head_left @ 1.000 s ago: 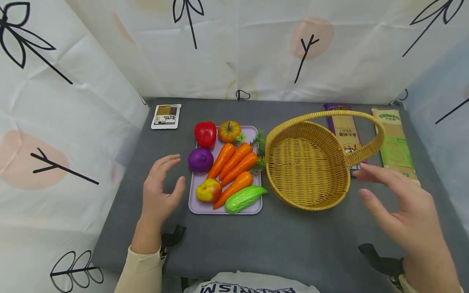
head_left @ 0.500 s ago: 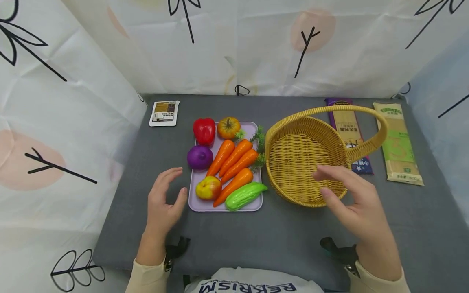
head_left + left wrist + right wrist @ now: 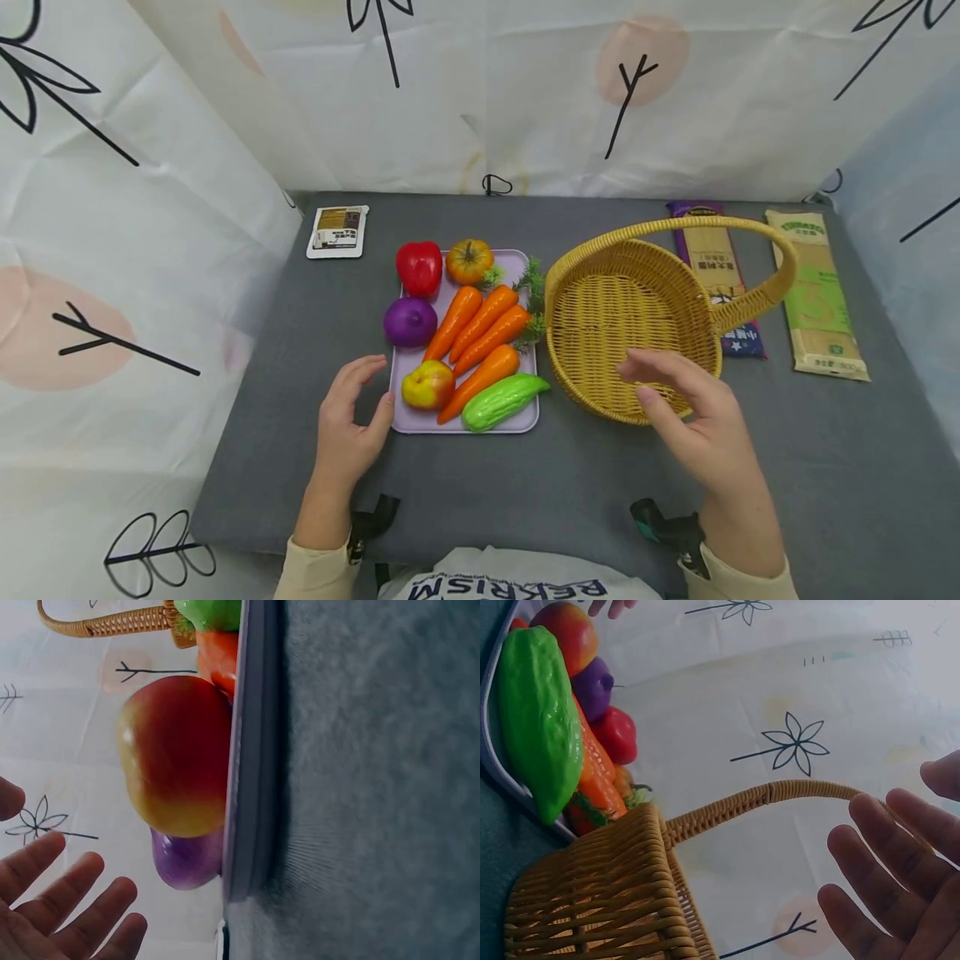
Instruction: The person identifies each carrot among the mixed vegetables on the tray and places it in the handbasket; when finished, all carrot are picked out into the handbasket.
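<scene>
My left hand [image 3: 351, 425] hovers just left of a lilac tray [image 3: 405, 427], thumb and fingers spread apart, holding nothing. On the tray lie several orange carrots [image 3: 486, 322], a green bumpy vegetable [image 3: 504, 402], a red-yellow apple-like fruit [image 3: 427, 385], a purple onion-like vegetable [image 3: 410, 322], a red bell pepper [image 3: 419, 268] and a small pumpkin [image 3: 469, 262]. My right hand [image 3: 693, 421] is over the near right part of a yellow wicker basket [image 3: 622, 325], hiding some of its rim. Its fingers are relaxed and grip nothing; in the right wrist view they stand apart from the basket.
Behind the basket lies a purple-topped packet [image 3: 712, 262], partly covered by the handle [image 3: 757, 304]. A green and beige packet [image 3: 821, 300] lies farther right. At the back left is a small white packet [image 3: 337, 232]. Patterned cloth [image 3: 540, 108] walls the grey table's back.
My right hand has moved left from beside the basket to over its near edge. My left hand has shifted slightly right and nearer the tray. The tray's contents and the basket stay put.
</scene>
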Available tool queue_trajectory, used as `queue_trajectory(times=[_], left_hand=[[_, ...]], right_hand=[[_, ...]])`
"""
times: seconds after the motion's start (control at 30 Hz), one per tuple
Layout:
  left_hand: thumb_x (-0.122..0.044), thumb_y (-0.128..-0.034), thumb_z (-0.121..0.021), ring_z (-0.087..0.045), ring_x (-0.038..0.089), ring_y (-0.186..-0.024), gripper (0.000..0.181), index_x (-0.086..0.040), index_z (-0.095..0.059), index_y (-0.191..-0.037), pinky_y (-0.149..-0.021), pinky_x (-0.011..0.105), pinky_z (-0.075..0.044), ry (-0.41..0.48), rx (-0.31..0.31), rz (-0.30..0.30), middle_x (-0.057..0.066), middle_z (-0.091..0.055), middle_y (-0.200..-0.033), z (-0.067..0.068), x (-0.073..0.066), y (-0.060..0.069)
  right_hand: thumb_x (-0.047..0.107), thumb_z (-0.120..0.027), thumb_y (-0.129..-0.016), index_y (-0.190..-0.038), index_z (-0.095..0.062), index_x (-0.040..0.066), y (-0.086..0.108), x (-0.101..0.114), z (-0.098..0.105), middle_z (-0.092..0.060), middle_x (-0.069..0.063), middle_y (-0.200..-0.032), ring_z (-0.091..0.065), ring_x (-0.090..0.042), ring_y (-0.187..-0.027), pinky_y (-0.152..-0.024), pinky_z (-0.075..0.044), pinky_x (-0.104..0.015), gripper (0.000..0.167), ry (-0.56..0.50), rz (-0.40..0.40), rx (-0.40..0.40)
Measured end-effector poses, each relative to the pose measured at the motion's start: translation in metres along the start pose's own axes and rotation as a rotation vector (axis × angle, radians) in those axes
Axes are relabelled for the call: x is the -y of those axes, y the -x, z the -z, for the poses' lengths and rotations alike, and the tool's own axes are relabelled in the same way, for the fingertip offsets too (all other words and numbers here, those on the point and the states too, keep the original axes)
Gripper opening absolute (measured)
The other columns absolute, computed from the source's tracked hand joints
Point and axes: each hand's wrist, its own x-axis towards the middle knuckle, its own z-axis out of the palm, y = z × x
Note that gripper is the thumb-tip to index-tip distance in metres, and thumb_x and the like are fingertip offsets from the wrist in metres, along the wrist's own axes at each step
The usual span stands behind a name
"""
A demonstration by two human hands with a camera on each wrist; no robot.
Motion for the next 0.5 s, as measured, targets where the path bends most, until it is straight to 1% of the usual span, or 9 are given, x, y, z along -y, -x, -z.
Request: queue_trajectory(times=[0.07, 0.13, 0.17, 0.27, 0.37, 0.4, 0.5], left_hand=[[0.005, -0.0847, -0.070, -0.058, 0.035, -0.118, 0.041, 0.003, -0.067, -0.125, -0.104, 0.023, -0.041, -0.018, 0.021, 0.038, 0.017, -0.065, -0.128, 0.000, 0.003, 0.002], [0.005, -0.0861, -0.071, -0.059, 0.033, -0.118, 0.039, 0.004, -0.067, -0.125, -0.105, 0.022, -0.041, -0.040, 0.041, 0.076, 0.015, -0.064, -0.129, 0.000, 0.005, 0.004], [0.005, -0.0866, -0.071, -0.059, 0.032, -0.118, 0.039, 0.004, -0.067, -0.125, -0.105, 0.021, -0.041, -0.050, 0.049, 0.087, 0.015, -0.064, -0.129, 0.000, 0.007, 0.005], [0.006, -0.0867, -0.071, -0.060, 0.030, -0.114, 0.038, 0.005, -0.068, -0.124, -0.103, 0.018, -0.041, -0.079, 0.049, 0.089, 0.014, -0.065, -0.127, -0.001, 0.012, 0.008], [0.007, -0.0860, -0.072, -0.061, 0.029, -0.105, 0.037, 0.004, -0.068, -0.122, -0.098, 0.017, -0.042, -0.105, 0.046, 0.087, 0.015, -0.065, -0.123, -0.001, 0.017, 0.009], [0.007, -0.0855, -0.072, -0.061, 0.028, -0.101, 0.036, 0.004, -0.069, -0.122, -0.096, 0.017, -0.042, -0.114, 0.047, 0.092, 0.015, -0.066, -0.121, -0.001, 0.018, 0.010], [0.008, -0.0855, -0.073, -0.059, 0.026, -0.093, 0.035, 0.004, -0.069, -0.120, -0.089, 0.022, -0.042, -0.132, 0.071, 0.132, 0.017, -0.066, -0.115, -0.001, 0.020, 0.011]], right_hand=[[-0.017, -0.063, -0.087, -0.130, -0.065, -0.006, 0.001, -0.001, -0.001, -0.072, -0.010, -0.112, -0.066, -0.012, -0.109, -0.093, -0.048, -0.020, 0.044, 0.004, -0.007, -0.001], [-0.018, -0.063, -0.087, -0.131, -0.065, -0.005, 0.002, -0.001, -0.001, -0.072, -0.009, -0.111, -0.066, -0.012, -0.108, -0.093, -0.048, -0.020, 0.045, 0.010, -0.015, 0.012], [-0.018, -0.063, -0.087, -0.131, -0.065, -0.004, 0.002, 0.000, -0.002, -0.072, -0.008, -0.112, -0.066, -0.011, -0.108, -0.092, -0.048, -0.020, 0.046, 0.016, -0.032, 0.027], [-0.016, -0.065, -0.088, -0.132, -0.065, -0.001, 0.001, 0.000, -0.002, -0.072, -0.006, -0.112, -0.065, -0.010, -0.108, -0.093, -0.047, -0.020, 0.046, 0.047, -0.078, 0.083], [-0.015, -0.067, -0.089, -0.132, -0.065, 0.001, 0.000, 0.000, -0.004, -0.071, -0.004, -0.114, -0.065, -0.009, -0.109, -0.094, -0.047, -0.019, 0.046, 0.055, -0.120, 0.134], [-0.015, -0.067, -0.089, -0.132, -0.065, 0.001, -0.001, -0.001, -0.005, -0.071, -0.005, -0.114, -0.065, -0.010, -0.109, -0.094, -0.047, -0.019, 0.046, 0.054, -0.115, 0.142], [-0.016, -0.067, -0.088, -0.131, -0.066, 0.001, -0.003, -0.003, -0.010, -0.071, -0.004, -0.114, -0.065, -0.012, -0.109, -0.093, -0.049, -0.020, 0.046, 0.020, -0.115, 0.157]])
